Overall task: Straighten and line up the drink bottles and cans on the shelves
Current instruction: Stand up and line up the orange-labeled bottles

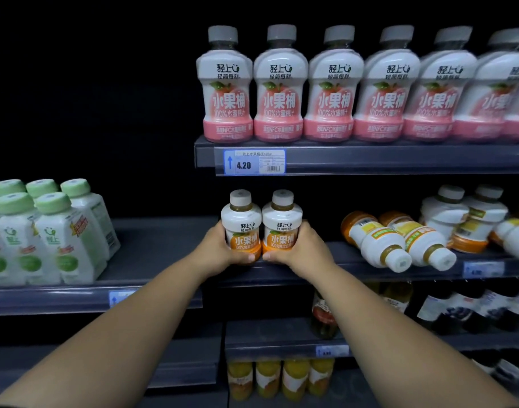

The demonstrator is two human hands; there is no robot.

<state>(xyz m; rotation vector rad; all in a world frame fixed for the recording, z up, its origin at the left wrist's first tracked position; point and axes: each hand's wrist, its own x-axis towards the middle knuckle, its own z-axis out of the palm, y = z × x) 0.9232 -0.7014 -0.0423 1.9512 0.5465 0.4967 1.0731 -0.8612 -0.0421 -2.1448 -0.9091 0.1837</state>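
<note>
Two upright orange-label juice bottles stand side by side at the left end of the middle shelf (326,272). My left hand (220,251) grips the left orange bottle (241,222) round its lower half. My right hand (303,250) grips the right orange bottle (282,222) the same way. The two bottles touch each other, labels facing me. Further right on this shelf two orange bottles (399,240) lie on their sides, caps toward me, and behind them more orange bottles (464,213) stand or lean.
Above, a row of pink peach-juice bottles (334,83) stands lined up on the upper shelf (370,159) with a 4.20 price tag (254,162). Green-capped white bottles (46,234) fill the left shelf. Lower shelves hold dark bottles (464,310) and yellow juice bottles (278,378).
</note>
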